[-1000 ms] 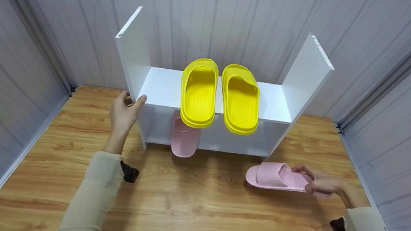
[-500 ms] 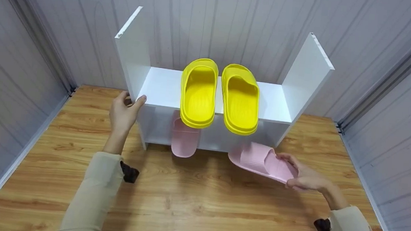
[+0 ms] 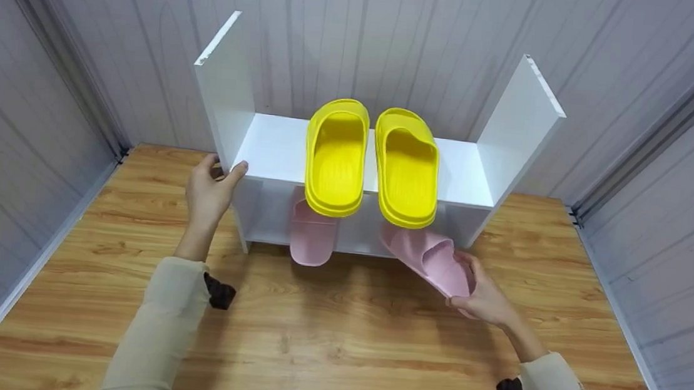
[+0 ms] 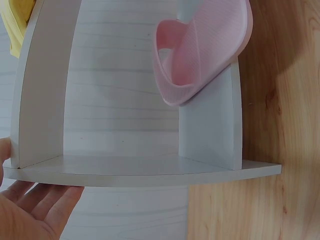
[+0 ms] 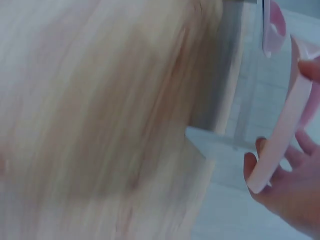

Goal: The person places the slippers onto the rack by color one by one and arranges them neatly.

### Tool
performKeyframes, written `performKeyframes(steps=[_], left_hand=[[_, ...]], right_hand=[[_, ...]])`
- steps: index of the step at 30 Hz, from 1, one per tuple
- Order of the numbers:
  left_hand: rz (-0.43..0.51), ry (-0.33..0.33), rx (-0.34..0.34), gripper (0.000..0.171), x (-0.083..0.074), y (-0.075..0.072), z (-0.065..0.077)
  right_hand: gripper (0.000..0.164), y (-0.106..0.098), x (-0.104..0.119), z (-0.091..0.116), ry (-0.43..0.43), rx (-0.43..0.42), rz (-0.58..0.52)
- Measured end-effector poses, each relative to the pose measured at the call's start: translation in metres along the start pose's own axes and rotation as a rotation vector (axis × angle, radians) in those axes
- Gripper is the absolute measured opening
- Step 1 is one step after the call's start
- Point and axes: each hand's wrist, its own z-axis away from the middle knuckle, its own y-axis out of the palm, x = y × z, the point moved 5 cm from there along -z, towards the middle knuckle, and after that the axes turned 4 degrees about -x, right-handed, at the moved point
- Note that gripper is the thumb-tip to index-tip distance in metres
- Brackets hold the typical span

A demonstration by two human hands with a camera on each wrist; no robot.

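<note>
My left hand (image 3: 209, 192) grips the left side of a white shoe rack (image 3: 272, 151), thumb on the upper shelf's corner and fingers behind the side panel. By its heel end, my right hand (image 3: 481, 293) holds a pink slipper (image 3: 448, 270), tilted, its toe at the opening of the lower shelf on the right. The toe is partly hidden beneath a yellow slipper (image 3: 410, 181). A second pink slipper (image 4: 215, 45) lies on the lower shelf at the left, heel jutting over the front edge. Another yellow slipper (image 3: 335, 169) sits on the upper shelf beside the first.
Wood-patterned flooring (image 3: 308, 355) spreads in front of the rack. Behind it stands a pale panelled wall (image 3: 361, 33), with further walls at left and right. The rack's right side panel (image 3: 519, 131) rises close to my right hand's path into the lower shelf.
My right hand has carried the pink slipper left and toward the rack, turning its toe into the lower opening. The left hand and the other slippers have stayed in place.
</note>
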Motion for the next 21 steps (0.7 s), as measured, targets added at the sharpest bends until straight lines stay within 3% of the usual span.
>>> performKeyframes(steps=[10, 21], left_hand=[[0.027, 0.007, -0.013, 0.040, 0.001, 0.001, -0.001], [0.013, 0.000, -0.009, 0.042, 0.001, 0.000, -0.001]], right_hand=[[0.079, 0.023, -0.005, -0.003, 0.031, -0.227, 0.083], [0.078, 0.037, -0.007, -0.004, 0.056, -0.338, 0.188]])
